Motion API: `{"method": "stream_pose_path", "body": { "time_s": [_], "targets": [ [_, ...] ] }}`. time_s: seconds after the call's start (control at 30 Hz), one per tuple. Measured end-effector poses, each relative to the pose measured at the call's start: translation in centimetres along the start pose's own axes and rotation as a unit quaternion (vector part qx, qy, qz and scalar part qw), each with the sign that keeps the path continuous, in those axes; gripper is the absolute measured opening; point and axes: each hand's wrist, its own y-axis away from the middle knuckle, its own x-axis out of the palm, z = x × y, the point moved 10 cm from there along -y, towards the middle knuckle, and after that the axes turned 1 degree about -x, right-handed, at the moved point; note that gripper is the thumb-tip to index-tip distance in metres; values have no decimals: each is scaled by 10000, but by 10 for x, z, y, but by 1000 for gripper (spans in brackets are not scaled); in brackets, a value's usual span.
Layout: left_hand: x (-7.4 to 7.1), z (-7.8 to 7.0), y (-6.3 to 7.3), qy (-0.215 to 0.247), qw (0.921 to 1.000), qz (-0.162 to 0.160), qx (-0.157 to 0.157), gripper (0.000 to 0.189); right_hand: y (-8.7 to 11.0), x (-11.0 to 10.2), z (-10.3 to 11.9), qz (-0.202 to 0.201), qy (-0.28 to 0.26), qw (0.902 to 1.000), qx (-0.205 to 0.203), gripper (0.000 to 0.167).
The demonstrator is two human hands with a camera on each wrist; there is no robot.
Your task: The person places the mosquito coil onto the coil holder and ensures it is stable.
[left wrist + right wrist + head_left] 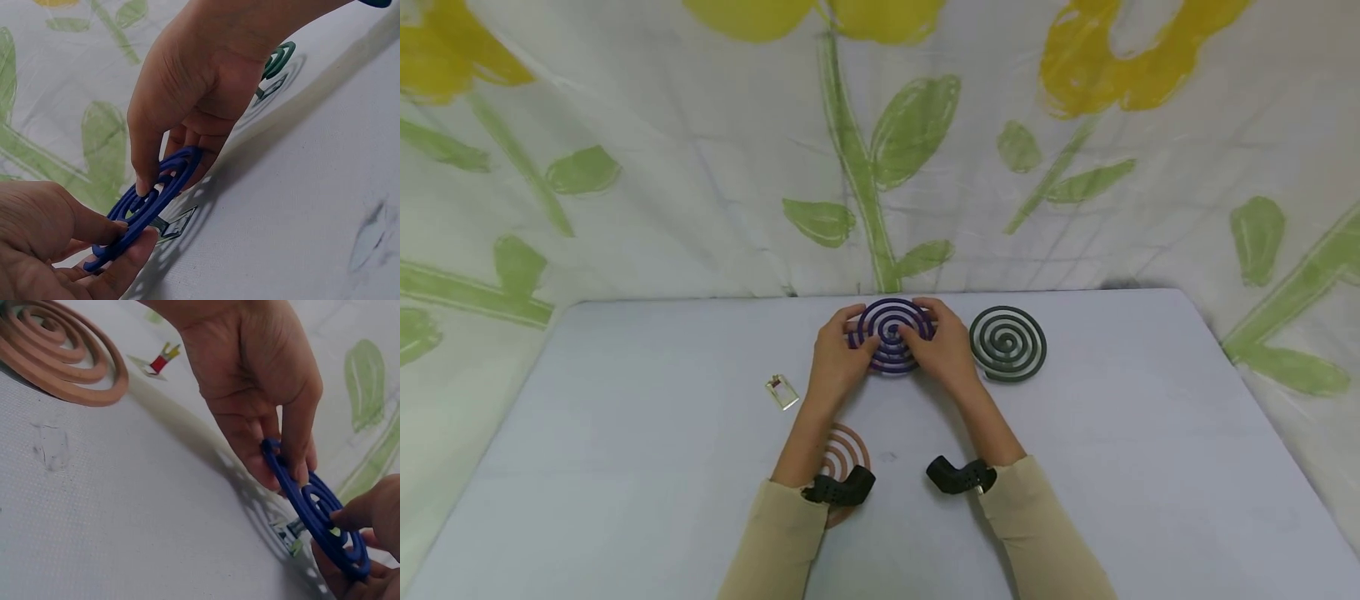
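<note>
Both hands hold a blue mosquito coil (892, 331) near the table's back edge. My left hand (837, 357) grips its left side, thumb on the upper face and fingers beneath. On the opposite side my right hand (946, 346) pinches it, its thumb close to the centre. Both wrist views show the blue coil (161, 203) tilted, over a small metal coil stand (178, 226) on the table. Part of that stand is hidden by the coil and fingers.
Right of the hands, a green coil (1009, 372) sits raised on its own stand. A brown coil (859, 450) lies partly under the left forearm. Left of the left hand is another small metal stand (782, 392), its upright looking red and yellow. A flowered curtain (700, 208) hangs behind the table.
</note>
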Motion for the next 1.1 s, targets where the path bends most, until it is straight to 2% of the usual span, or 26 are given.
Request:
{"method": "stream_pose_path", "body": {
  "time_s": [0.4,0.73,1.1],
  "targets": [
    [-1,1,0,3,10000,9,-66,54,-2,1,2,28,-109,9999,-121,48],
    [3,3,-1,6,9999,104,-102,53,-1,-1,2,39,60,10000,-51,49],
    [3,1,-1,-171,9999,18,-13,53,-3,-3,4,-34,241,9993,-300,49]
  ]
}}
